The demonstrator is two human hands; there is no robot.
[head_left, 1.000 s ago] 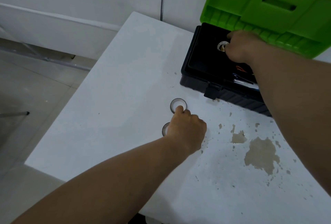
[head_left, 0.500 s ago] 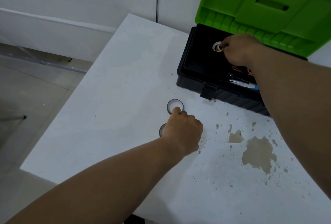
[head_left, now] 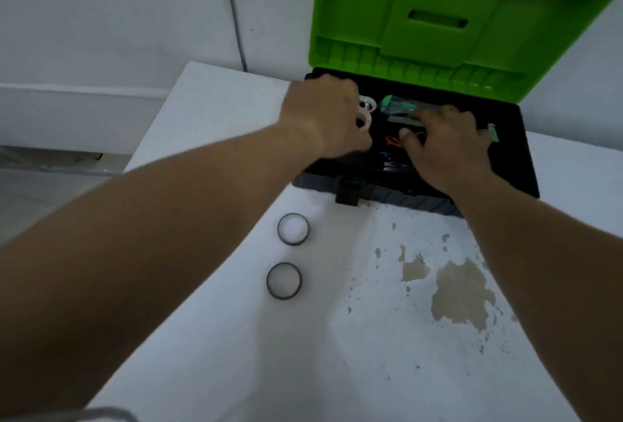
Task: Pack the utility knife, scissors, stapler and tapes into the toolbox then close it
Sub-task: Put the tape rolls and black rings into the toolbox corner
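Note:
The black toolbox [head_left: 526, 165] stands open at the table's far side, its green lid [head_left: 438, 17] upright. Both my hands are inside it. My left hand [head_left: 323, 115] is at the box's left end, fingers closed on a white tape roll [head_left: 364, 122]; a second white tape roll [head_left: 368, 103] lies just behind it. My right hand [head_left: 445, 145] rests with fingers spread over the tools in the middle. A green-handled tool [head_left: 397, 104] and a red-handled one [head_left: 392, 142] show beside it. Two dark-rimmed tape rolls [head_left: 293, 229] [head_left: 284, 280] lie flat on the table, in front of the box.
The white table [head_left: 337, 354] has patches of peeled paint [head_left: 462, 293] at right. The box's front latch [head_left: 347, 190] hangs open. The table's left edge drops to the floor [head_left: 50, 192]. A white wall stands right behind the box.
My left hand has left the table and gone into the box with a white tape roll. My right hand let go of its tape roll and shifted right over the tools.

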